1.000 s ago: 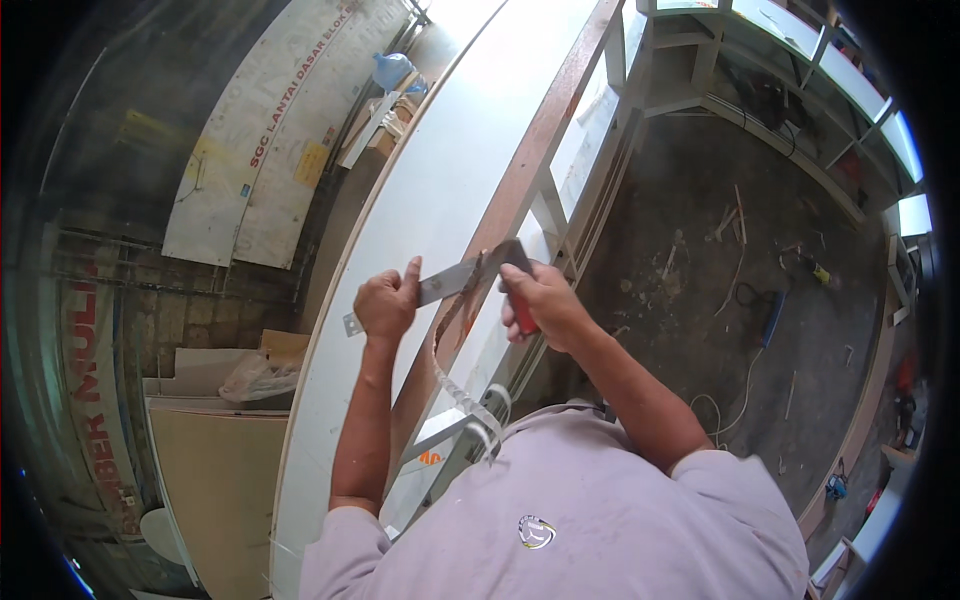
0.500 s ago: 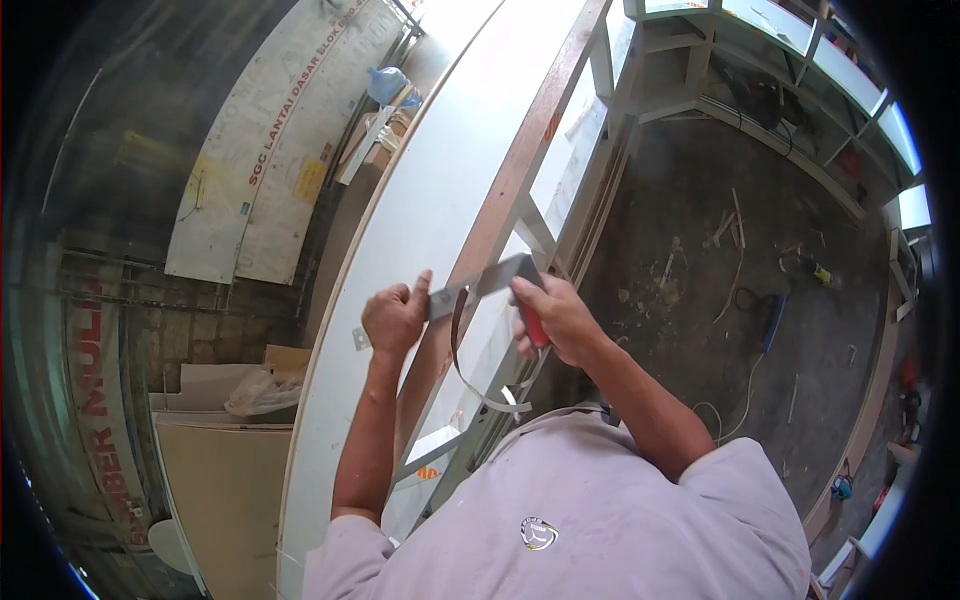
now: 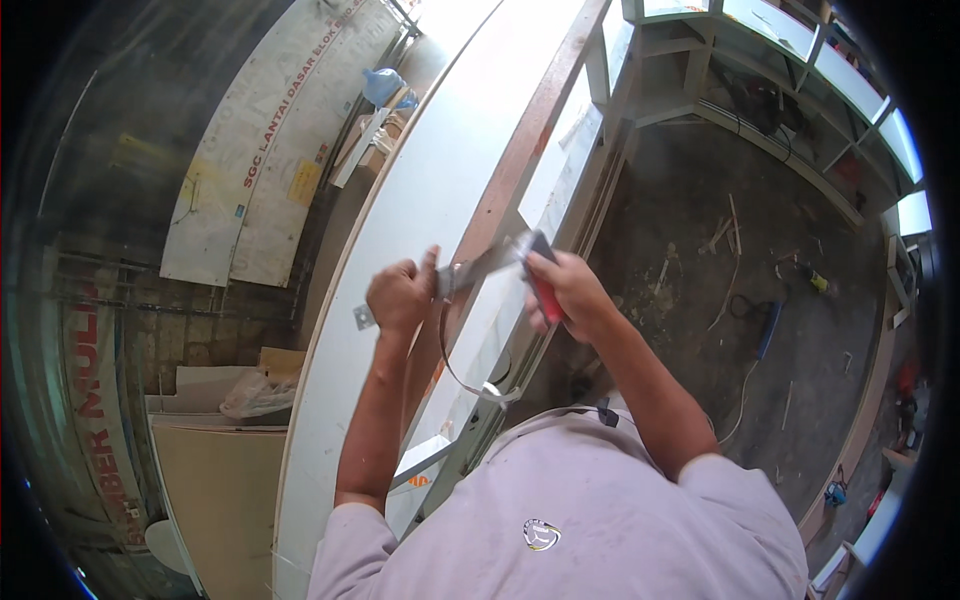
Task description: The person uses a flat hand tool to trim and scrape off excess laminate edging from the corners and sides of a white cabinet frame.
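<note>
My left hand (image 3: 400, 300) is closed on a flat metal bar (image 3: 450, 281), whose perforated end sticks out to its left. My right hand (image 3: 573, 292) grips a red-handled tool (image 3: 546, 297) with a grey metal head, blurred by motion, at the bar's other end. A thin strip (image 3: 452, 364) hangs in a loop from between the hands. Both hands are above a reddish wooden rail (image 3: 495, 200) that runs lengthwise over a long white panel (image 3: 410, 190).
Stacked boards (image 3: 218, 452) and printed sheets (image 3: 245, 200) are at the left. On the grey floor (image 3: 660, 210) to the right lie offcuts (image 3: 728, 232), a blue tool (image 3: 768, 330) with cord and a yellow tool (image 3: 815, 281). A compartmented white frame (image 3: 820, 80) curves round the back right.
Both hands have shifted to the right since one second ago and rose slightly in the last half second. The strip, earlier trailing in coils down the rail, now dangles in a loop.
</note>
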The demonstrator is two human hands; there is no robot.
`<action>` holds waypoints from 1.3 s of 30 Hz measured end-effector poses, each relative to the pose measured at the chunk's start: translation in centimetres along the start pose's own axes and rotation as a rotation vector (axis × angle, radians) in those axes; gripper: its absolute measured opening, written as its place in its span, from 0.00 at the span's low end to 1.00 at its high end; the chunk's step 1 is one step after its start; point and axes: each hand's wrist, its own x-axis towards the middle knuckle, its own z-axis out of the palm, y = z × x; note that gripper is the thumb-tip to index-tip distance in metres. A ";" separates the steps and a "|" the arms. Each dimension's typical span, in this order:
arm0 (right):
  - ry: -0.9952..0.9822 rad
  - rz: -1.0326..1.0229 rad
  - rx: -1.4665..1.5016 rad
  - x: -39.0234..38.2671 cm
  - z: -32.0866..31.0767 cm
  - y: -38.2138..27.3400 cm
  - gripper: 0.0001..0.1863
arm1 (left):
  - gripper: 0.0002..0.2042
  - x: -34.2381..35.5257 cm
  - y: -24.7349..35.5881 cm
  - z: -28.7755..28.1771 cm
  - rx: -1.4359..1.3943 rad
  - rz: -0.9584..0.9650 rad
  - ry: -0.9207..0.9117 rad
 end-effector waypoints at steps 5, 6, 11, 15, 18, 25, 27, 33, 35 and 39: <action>0.011 0.008 -0.026 1.7 1.4 -0.6 0.18 | 0.33 1.6 -0.4 -0.4 -0.066 -0.082 -0.061; 0.016 0.008 -0.025 0.8 0.6 -0.5 0.18 | 0.33 1.3 0.3 0.0 -0.067 -0.079 -0.065; 0.031 -0.018 -0.032 2.2 -1.1 -2.1 0.19 | 0.34 3.1 1.7 1.1 -0.010 -0.033 -0.049; 0.008 -0.019 -0.054 3.9 0.6 -2.8 0.19 | 0.35 5.0 -0.3 1.6 -0.043 -0.031 -0.012; -0.023 0.007 -0.061 4.0 0.0 -3.3 0.18 | 0.35 4.6 -0.4 1.9 -0.097 -0.039 -0.016; -0.008 0.069 -0.040 2.1 -1.8 -4.6 0.18 | 0.33 3.6 2.8 1.6 -0.197 -0.101 -0.119; -0.026 0.087 -0.031 3.5 -2.4 -5.8 0.18 | 0.33 4.9 3.4 2.1 -0.158 -0.081 -0.101; -0.043 0.084 0.000 5.5 -2.3 -6.6 0.17 | 0.32 6.8 3.4 2.3 -0.127 -0.138 -0.096; -0.038 0.118 0.004 3.8 -4.0 -7.0 0.17 | 0.31 5.7 5.1 2.0 -0.090 -0.106 -0.084; -0.024 0.103 -0.014 6.0 -5.0 -8.9 0.17 | 0.30 8.0 6.8 3.3 -0.099 -0.056 -0.001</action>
